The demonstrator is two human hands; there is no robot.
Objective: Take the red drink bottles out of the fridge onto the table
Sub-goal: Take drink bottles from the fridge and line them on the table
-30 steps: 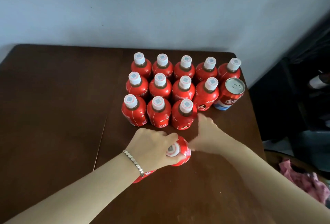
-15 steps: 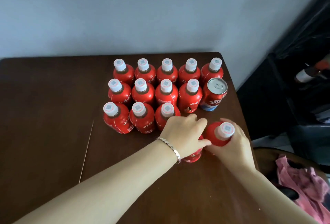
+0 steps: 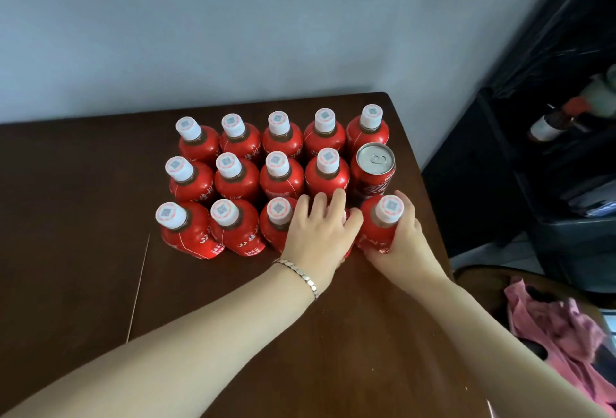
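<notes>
Head view: we see the right hand (image 3: 404,241) gripping the end bottle (image 3: 378,229) by the bench (image 3: 83,217) edge; the left hand (image 3: 316,234) grips the neighbouring bottle (image 3: 348,251).

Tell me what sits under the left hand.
A red drink bottle: only a red sliver shows beside the left hand. Its cap and label are covered.

I see my left hand (image 3: 318,234) palm-down, fingers (image 3: 338,199) curved over a mostly hidden bottle (image 3: 348,251). My right hand (image 3: 401,241) wraps round a capped bottle (image 3: 376,231) from its right side. Both bare forearms reach forward, converging.
</notes>
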